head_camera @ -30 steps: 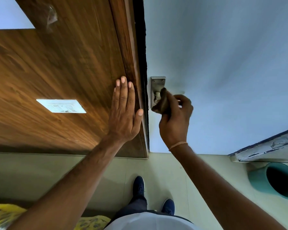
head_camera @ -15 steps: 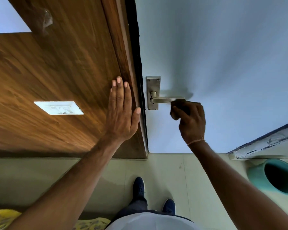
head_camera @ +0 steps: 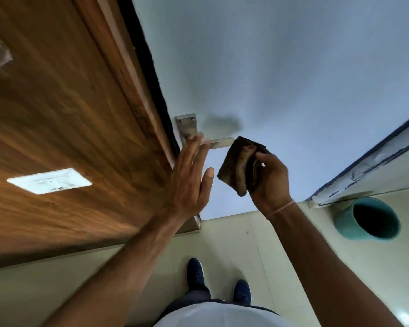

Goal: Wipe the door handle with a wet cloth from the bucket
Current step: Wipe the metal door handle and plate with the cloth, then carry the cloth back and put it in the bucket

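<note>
A silver lever door handle (head_camera: 219,142) sticks out of a metal backplate (head_camera: 187,125) on the pale blue door (head_camera: 281,79). My right hand (head_camera: 269,178) grips a dark brown folded cloth (head_camera: 240,166), held just off the free end of the lever and slightly below it. My left hand (head_camera: 190,178) is open with fingers spread, its fingertips over the inner part of the lever near the backplate; I cannot tell whether they touch it. A teal bucket (head_camera: 368,219) stands on the floor at the right.
A brown wooden panel (head_camera: 69,114) with a white switch plate (head_camera: 49,180) fills the left side, next to the door's edge. A white worn ledge (head_camera: 368,171) runs above the bucket. My dark blue shoes (head_camera: 195,271) stand on pale floor tiles.
The cloth slid along the lever from the backplate to its free end and has come off it. My left hand left the wooden frame and moved right, over the handle. The view tilted.
</note>
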`<state>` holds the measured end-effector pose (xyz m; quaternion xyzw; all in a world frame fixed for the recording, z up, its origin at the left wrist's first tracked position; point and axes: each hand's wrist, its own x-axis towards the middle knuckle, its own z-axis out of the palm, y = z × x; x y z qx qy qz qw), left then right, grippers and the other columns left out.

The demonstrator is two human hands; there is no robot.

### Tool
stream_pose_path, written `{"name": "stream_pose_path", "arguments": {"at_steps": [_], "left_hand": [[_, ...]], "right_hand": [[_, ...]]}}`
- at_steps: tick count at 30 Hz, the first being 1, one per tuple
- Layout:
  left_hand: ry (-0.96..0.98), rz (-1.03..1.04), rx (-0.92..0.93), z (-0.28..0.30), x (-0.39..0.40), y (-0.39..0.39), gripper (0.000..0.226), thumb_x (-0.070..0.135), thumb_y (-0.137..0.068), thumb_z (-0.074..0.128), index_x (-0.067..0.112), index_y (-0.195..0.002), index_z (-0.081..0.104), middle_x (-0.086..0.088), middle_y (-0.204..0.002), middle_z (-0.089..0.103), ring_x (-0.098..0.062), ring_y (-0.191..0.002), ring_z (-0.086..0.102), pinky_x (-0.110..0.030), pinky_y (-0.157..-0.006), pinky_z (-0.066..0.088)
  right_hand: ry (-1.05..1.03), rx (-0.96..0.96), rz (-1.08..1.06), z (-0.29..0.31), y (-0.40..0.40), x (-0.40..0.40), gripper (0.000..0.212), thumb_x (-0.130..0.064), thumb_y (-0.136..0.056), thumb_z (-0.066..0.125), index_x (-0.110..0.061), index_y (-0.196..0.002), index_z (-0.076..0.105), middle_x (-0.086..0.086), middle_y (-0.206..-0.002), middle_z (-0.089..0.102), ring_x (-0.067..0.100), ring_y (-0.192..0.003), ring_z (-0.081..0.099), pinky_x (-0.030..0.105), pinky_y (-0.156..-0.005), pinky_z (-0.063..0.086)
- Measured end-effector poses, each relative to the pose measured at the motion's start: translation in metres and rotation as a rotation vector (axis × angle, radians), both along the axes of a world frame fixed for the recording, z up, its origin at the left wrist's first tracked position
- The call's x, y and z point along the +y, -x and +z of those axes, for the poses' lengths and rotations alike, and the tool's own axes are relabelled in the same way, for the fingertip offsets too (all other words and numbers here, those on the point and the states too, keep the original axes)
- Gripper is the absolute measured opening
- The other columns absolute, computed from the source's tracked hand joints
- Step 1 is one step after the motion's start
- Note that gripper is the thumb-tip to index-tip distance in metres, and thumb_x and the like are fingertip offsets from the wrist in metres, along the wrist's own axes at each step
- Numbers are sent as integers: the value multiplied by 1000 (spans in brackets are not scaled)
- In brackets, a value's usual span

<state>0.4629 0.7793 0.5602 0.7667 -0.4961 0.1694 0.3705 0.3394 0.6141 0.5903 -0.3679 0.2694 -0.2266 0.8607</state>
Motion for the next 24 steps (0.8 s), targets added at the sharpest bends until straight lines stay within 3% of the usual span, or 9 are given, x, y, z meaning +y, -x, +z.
{"name": "stream_pose_path", "arguments": {"at_steps": [3, 5, 6, 9, 11, 14, 17, 21, 24], "left_hand": [[27, -68, 539, 12, -30, 9, 56, 43, -115, 34, 8, -129, 76, -5, -125, 81, -19, -125, 73, -51, -110, 57], [-13, -134, 953, 24, -53, 17, 59, 51, -111, 35, 14, -111, 81, 2, -101, 85, -16, -103, 79, -42, -97, 60], [-52, -169, 1037, 27, -62, 21, 61, 53, -109, 35, 13, -107, 81, 0, -98, 84, -19, -99, 79, -40, -93, 60], [-182, -348, 1075, 31, -99, 48, 59, 49, -106, 47, -4, -97, 73, -18, -90, 76, -30, -88, 71, -43, -83, 58], [-251, -439, 1102, 29, -121, 71, 46, 40, -104, 60, -3, -93, 71, -13, -82, 71, -19, -80, 64, -37, -78, 53], [-382, -536, 1187, 26, -158, 112, 19, 18, -104, 74, -1, -104, 77, -18, -95, 80, -19, -87, 73, -42, -85, 61], [-464, -588, 1246, 20, -192, 152, 13, 11, -101, 78, 0, -106, 79, -12, -94, 83, -18, -85, 79, -36, -85, 68], [-490, -549, 1281, 16, -248, 212, 11, 14, -102, 78, 4, -103, 80, -1, -87, 82, -13, -81, 78, -29, -75, 66], [-479, -468, 1332, 13, -293, 262, 15, 26, -102, 78, 13, -94, 78, -5, -90, 82, -27, -92, 79, -45, -83, 68]], "right_hand": [[-122, -56, 57, 9, 19, -6, 55, -56, -96, 63, -5, -115, 73, 17, -92, 73, 34, -100, 72, 48, -86, 61], [-171, -86, 69, 11, 34, -10, 58, -57, -96, 63, -5, -119, 75, 19, -110, 75, 38, -115, 70, 58, -98, 59], [-172, -123, 74, 10, 41, -12, 53, -50, -102, 58, -1, -111, 74, 21, -111, 76, 40, -119, 69, 58, -100, 58], [-182, -156, -54, 6, 74, -23, 35, -29, -103, 47, 1, -117, 60, 31, -115, 72, 47, -116, 70, 60, -96, 57], [-187, -94, -229, 4, 104, -31, 39, -26, -95, 50, -4, -125, 62, 26, -110, 73, 43, -103, 73, 63, -89, 57], [-263, -36, -475, -7, 157, -50, 43, -26, -93, 48, -5, -126, 66, 23, -115, 73, 41, -104, 73, 59, -91, 59], [-312, 14, -617, -13, 207, -75, 43, -36, -99, 48, -6, -121, 70, 21, -121, 71, 38, -112, 69, 54, -111, 51], [-169, 125, -587, -20, 277, -106, 68, -61, -94, 61, -7, -135, 69, 17, -132, 73, 32, -121, 70, 52, -107, 52], [-48, 260, -555, -32, 323, -133, 50, -26, -95, 75, -1, -137, 63, 26, -133, 70, 36, -119, 71, 52, -103, 57]]}}
